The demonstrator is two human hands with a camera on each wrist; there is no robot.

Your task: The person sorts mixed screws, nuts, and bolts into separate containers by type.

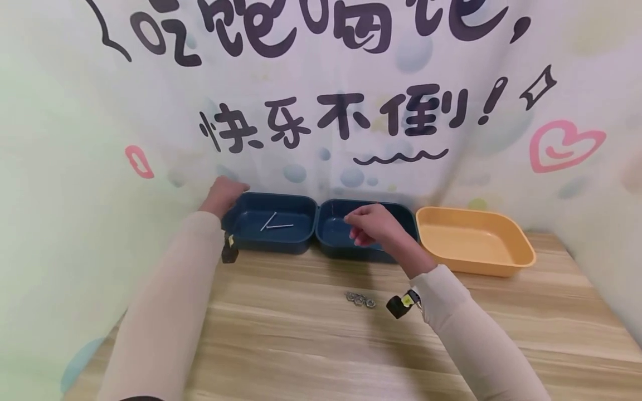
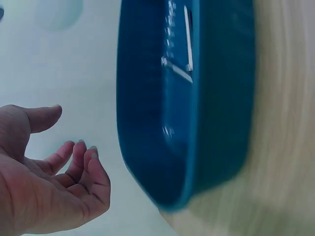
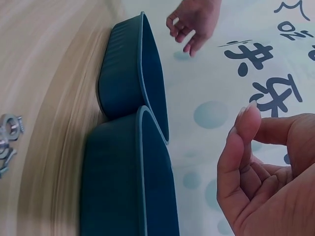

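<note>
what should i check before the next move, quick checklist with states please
1. Left hand free: ok, nothing in its fingers.
2. Right hand free: ok as far as visible; thumb and index finger meet, nothing shows between.
3. Long bolts inside left blue bin: ok, two lie there.
4. Metal rings and small screws in a bin: not ok, they lie on the wooden table.
5. Middle blue bin empty: cannot tell, right hand hides part.
</note>
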